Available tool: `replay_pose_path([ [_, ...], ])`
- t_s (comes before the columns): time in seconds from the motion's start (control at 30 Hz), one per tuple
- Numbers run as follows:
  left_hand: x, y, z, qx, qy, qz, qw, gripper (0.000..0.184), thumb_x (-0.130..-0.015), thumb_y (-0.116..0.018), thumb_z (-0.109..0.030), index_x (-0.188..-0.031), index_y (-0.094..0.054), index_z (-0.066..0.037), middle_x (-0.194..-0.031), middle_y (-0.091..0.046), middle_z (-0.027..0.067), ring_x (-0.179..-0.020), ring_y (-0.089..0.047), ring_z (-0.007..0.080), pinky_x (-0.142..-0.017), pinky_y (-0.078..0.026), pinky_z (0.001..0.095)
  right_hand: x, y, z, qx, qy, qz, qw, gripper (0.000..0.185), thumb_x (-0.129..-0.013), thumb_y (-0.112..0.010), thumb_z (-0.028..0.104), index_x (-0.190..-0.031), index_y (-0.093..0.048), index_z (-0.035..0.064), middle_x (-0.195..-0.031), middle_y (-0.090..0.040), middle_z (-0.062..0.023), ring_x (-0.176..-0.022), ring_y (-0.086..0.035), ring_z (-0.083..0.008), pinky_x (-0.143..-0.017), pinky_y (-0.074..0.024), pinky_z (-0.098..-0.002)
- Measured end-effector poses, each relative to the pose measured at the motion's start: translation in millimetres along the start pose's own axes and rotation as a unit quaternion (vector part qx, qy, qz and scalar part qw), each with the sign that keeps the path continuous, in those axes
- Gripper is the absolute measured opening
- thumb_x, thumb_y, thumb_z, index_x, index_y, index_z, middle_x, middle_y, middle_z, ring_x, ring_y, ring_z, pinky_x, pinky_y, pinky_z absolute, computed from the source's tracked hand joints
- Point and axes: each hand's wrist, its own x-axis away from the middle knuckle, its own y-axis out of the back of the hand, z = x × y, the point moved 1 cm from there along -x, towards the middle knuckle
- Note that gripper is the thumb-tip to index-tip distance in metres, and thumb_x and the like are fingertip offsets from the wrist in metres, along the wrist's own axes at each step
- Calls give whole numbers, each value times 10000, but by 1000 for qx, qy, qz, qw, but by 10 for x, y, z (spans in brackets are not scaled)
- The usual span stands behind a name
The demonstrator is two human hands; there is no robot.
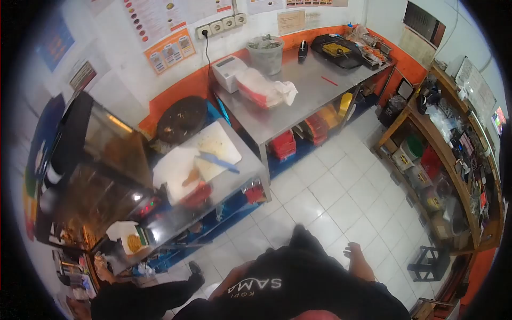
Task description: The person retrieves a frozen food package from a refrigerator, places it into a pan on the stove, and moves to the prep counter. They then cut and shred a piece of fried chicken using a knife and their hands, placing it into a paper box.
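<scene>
We read "KOPI" and "SAMA" in pale capitals on the wearer's black shirt (258, 293), below the white cutting board (226, 138) in our view. Printed posters (160, 18) hang on the wall above the board, but we cannot make out their small wording. Well to the board's lower right, we find the right hand (358, 260) over glossy square floor tiles (309, 213), its fingers slightly apart. The left hand (240, 272), below the board, merges with the shirt, and we cannot tell how its fingers stand. Nearest the right hand is the black stool (429, 264), open-framed, far to the board's lower right.

On the flat, stained board we see a slim blue utensil (221, 161); just left of the board lies a thin white sheet (170, 168). Behind the board sits a round, dark wok (184, 114). To its upper right, a long steel table (301, 80) bears a crumpled white-and-red bag (261, 88) and a cloudy plastic bucket (265, 58). Right of the board, across the tiles, stands wooden shelving (397, 125). To the board's lower left we notice a co-worker's hand (103, 269), blurred, near yellowish food (135, 244).
</scene>
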Motion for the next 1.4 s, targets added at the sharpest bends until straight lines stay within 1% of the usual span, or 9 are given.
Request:
replay_pose_path([
  [0.13,-643,541,-447,46,32,-71,996,210,-803,-568,-222,-924,-652,-71,-942,-628,145,-906,-588,296,-780,-466,409,-995,-846,1195,-66,35,-26,997,317,-822,-531,133,-1127,-526,48,-923,-595,-163,-628,-590,-293,-469,-467,-390],
  [0.23,-1257,769,-638,81,60,-183,978,207,-798,-577,-221,-920,-650,-70,-947,-629,143,-913,-589,291,-778,-466,406,-921,-2046,2692,48,333,-34,941,408,-756,-567,8,-1157,-494,23,-1035,-565,-130,-875,-589,-213,-709,-507,-341],
  [0.3,-1418,837,-890,-277,1,-224,934,196,-802,-565,-200,-919,-646,-66,-947,-631,147,-887,-600,307,-753,-474,412,-598,-2896,3617,91,550,-35,829,558,-719,-530,-58,-1265,-415,-29,-1188,-510,-166,-1119,-511,-276,-899,-449,-370],
  [0.4,-1589,763,-1560,-227,43,-239,943,244,-809,-526,-246,-832,-635,-30,-872,-624,190,-840,-598,372,-731,-464,477,151,-4014,4940,178,740,22,648,783,-637,-680,16,-1346,-351,46,-1345,-369,-206,-1247,-366,-374,-1037,-317,-401],
  [0.7,-1745,873,-2583,-120,123,-380,909,180,-746,-580,-242,-737,-619,-66,-853,-599,162,-893,-552,353,-761,-450,430,219,-5662,6672,498,737,128,438,714,-632,-696,59,-1283,-497,275,-1398,-359,-161,-1268,-330,-394,-1044,-310,-417],
  [0.87,-1579,1436,-4089,48,93,-333,937,287,-840,-547,-280,-915,-651,-24,-900,-667,136,-831,-612,378,-774,-478,444,-36,-6020,6913,369,796,127,463,442,-637,-639,-7,-1047,-658,160,-1155,-582,-131,-1056,-503,-363,-943,-392,-418],
  [1.07,-2209,2364,-4607,358,11,-338,870,291,-907,-533,-309,-952,-622,-36,-800,-657,60,-717,-623,137,-646,-491,269,-294,-6859,6995,235,779,169,557,477,-634,-566,-57,-1071,-635,122,-1152,-568,-162,-1085,-485,-339,-937,-372,-421],
  [1.23,-2088,2676,-5036,259,-10,-470,844,326,-894,-533,-335,-923,-606,-18,-720,-625,62,-655,-597,156,-589,-467,300,-683,-7806,7035,349,800,216,437,547,-658,-561,44,-1200,-552,117,-1235,-520,-151,-1193,-415,-323,-997,-321,-456],
  [1.4,-1908,2397,-4836,263,62,-456,848,365,-886,-526,-371,-963,-597,-22,-735,-633,80,-688,-608,178,-630,-472,315,-287,-7561,7253,212,448,505,707,607,-751,-503,26,-1351,-417,67,-1346,-449,-119,-1240,-415,-263,-1017,-325,-346],
])
